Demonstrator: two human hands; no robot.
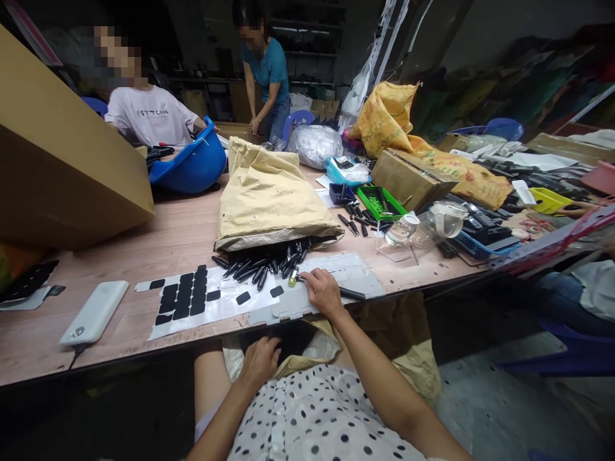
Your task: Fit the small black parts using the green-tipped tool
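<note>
My right hand (323, 289) is closed around a small hammer (353, 293) with a black handle and a yellow-tipped head. It rests over a grey board (358, 267) at the table's front edge. Below the edge, my left hand (261, 363) lies at the mouth of a sack (307, 358) on my lap. Its fingers are loosely bent and slightly apart, and no object shows in them. Black pen-like parts (262, 266) spill from a beige sack (273, 192) in front of me. Left of them, rows of black rounded patches (185, 296) lie on a white sheet (218, 314).
A large cardboard box (62, 147) and a white power bank (96, 310) stand at left. A blue basin (192, 163), a green tray (382, 202) and a clear jar (403, 229) are on the table. Two people (148, 115) are across it.
</note>
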